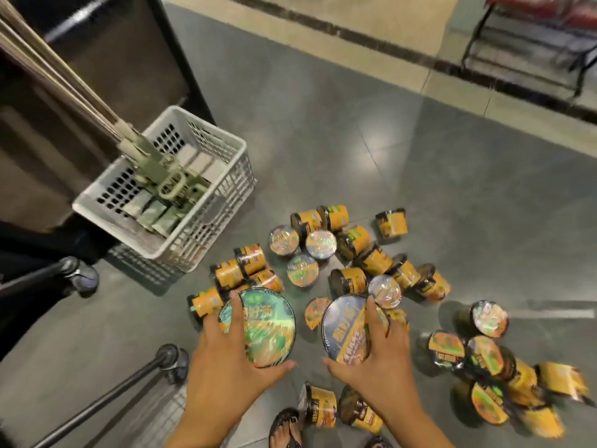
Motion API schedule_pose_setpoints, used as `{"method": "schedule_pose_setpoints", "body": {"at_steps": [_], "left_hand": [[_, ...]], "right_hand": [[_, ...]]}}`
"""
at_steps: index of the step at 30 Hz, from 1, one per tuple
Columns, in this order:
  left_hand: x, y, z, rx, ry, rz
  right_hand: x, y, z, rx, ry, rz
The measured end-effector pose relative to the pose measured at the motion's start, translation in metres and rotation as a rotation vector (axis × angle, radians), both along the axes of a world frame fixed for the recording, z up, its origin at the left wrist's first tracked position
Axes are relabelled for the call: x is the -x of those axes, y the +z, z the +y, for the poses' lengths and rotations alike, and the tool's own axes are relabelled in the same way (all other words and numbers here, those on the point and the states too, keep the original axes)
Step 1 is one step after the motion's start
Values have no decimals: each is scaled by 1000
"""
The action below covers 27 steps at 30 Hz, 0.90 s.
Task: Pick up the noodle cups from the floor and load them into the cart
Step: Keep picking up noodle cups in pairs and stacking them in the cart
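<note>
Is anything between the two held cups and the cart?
Nothing visible does. The left hand grips a green-lidded round noodle cup, the right hand a blue-lidded one; the black metal cart frame lies at lower left.

The place was recognised as a shop, most probably a supermarket. Many identical wrapped noodle cups [302, 270] were scattered over a polished grey tiled floor [420, 189]. A white plastic crate [223, 205] with packed goods and mop heads [168, 179] was placed beside a wheeled cart [106, 396], and a dark metal display rack [581, 72] was seen further away.
</note>
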State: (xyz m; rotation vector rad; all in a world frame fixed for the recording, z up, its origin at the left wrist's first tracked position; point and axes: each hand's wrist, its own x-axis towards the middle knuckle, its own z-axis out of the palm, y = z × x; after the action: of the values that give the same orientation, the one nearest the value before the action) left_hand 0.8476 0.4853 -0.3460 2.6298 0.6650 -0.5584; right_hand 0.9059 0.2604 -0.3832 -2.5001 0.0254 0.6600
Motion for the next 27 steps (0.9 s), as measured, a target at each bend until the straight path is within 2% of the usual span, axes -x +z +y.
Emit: {"method": "schedule_pose_setpoints", "body": {"at_steps": [6,13,18,27], "left_hand": [[56,128,-2,42,192,-106],[144,236,-56,31,406,-163],[220,274,-109,4,593,-194],[354,299,-196,-44,962,-190]], "right_hand": [[28,138,3,-66,68,13],[85,239,-30,-102,162,30],[125,280,-69,-146,350,32],[172,315,-103,-130,716,28]]}}
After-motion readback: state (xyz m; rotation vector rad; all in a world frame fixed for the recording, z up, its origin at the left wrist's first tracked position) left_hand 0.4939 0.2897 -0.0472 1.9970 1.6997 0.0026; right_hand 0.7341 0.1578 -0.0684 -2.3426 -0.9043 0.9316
